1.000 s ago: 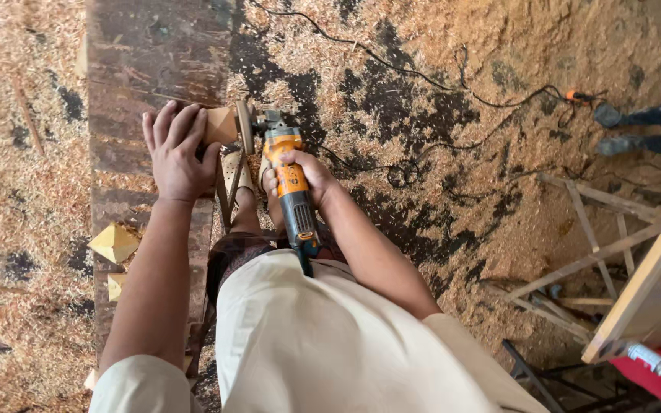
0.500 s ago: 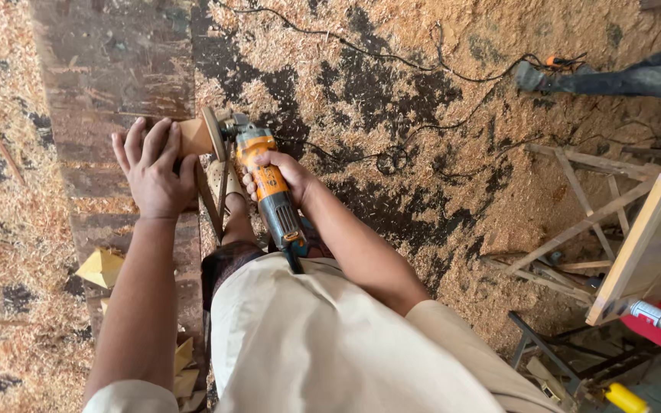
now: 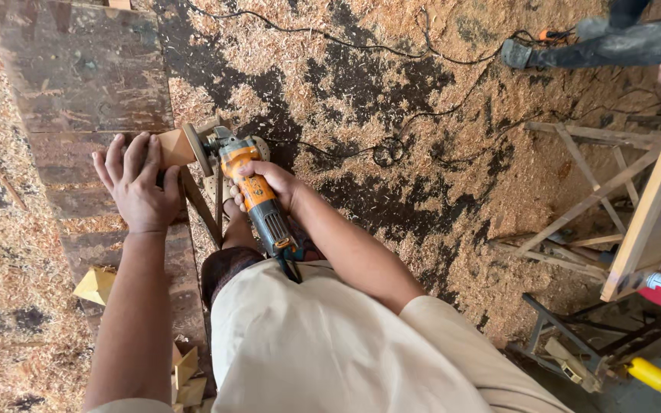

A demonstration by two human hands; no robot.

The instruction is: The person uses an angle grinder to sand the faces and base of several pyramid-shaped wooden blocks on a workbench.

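My left hand presses a small light wooden block down on a dark worn plank, fingers spread over it. My right hand grips the body of an orange and grey angle grinder. Its round disc stands on edge against the right side of the block. A black cord trails from the grinder across the floor.
Sawdust and shavings cover the ground. Small wooden offcuts lie beside the plank, more offcuts near my left arm. A wooden frame and a board stand at right. Another person's legs are at top right.
The view has shifted, so hands and grinder sit lower and to the right in the picture. Both hands keep the same hold, disc still against the block.
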